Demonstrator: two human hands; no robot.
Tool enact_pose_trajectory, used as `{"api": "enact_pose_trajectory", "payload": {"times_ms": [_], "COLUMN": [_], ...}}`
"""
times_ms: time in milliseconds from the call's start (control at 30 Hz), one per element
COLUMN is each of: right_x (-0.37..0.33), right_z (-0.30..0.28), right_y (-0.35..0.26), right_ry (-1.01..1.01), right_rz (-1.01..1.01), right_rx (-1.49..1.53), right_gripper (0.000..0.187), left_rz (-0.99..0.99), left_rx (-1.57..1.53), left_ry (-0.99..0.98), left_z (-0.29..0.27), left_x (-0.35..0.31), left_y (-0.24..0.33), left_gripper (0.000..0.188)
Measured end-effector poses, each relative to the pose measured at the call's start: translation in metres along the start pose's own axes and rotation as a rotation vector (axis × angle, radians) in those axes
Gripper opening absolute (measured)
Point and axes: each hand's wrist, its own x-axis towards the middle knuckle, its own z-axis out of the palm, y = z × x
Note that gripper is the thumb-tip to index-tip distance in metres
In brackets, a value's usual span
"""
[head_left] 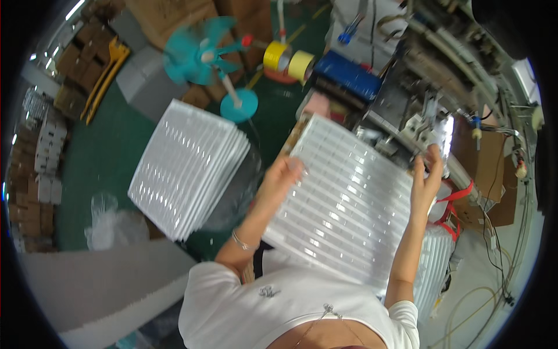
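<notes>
A large white ribbed tray (343,203), with glossy clear strips in rows, lies in front of my body. My left hand (283,174) is over its left edge, fingers closed together. A small clear glint shows at those fingertips, but I cannot make out what they hold. My right hand (428,174) is raised beyond the tray's right edge, beside a metal bench machine (418,128). Its thumb and fingers are stretched apart, with nothing visible between them.
A stack of similar white trays (186,168) stands to the left. Behind it is a teal fan (203,55). Yellow tape rolls (278,56) sit by a blue box-shaped part (347,75). Cables (494,250) hang at right; a grey panel (104,285) lies lower left.
</notes>
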Motion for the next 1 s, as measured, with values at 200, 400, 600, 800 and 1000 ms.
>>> {"api": "enact_pose_trajectory", "payload": {"times_ms": [200, 400, 600, 800, 1000], "right_x": [-0.111, -0.167, -0.194, -0.157, -0.073], "right_z": [0.047, 0.063, 0.074, 0.061, 0.007], "right_y": [-0.048, -0.083, -0.089, -0.075, -0.019], "right_ry": [-0.700, -0.964, -0.982, -1.020, -0.389], "right_rz": [-0.015, -0.371, -0.559, -0.256, 0.300], "right_rx": [0.193, 0.153, -0.138, 0.278, 0.421], "right_gripper": [0.021, 0.031, 0.028, 0.035, 0.025], "left_rz": [-0.199, -0.216, 0.027, 0.197, 0.419], "left_rx": [-0.372, -0.519, 0.079, 0.512, 0.824], "left_ry": [0.179, 0.151, 0.036, -0.079, -0.195], "left_z": [-0.054, -0.055, -0.028, -0.013, 0.052], "left_x": [-0.030, -0.050, -0.055, -0.033, -0.005], "left_y": [0.013, 0.002, 0.001, -0.011, 0.017], "left_gripper": [0.015, 0.014, 0.018, 0.026, 0.032]}}
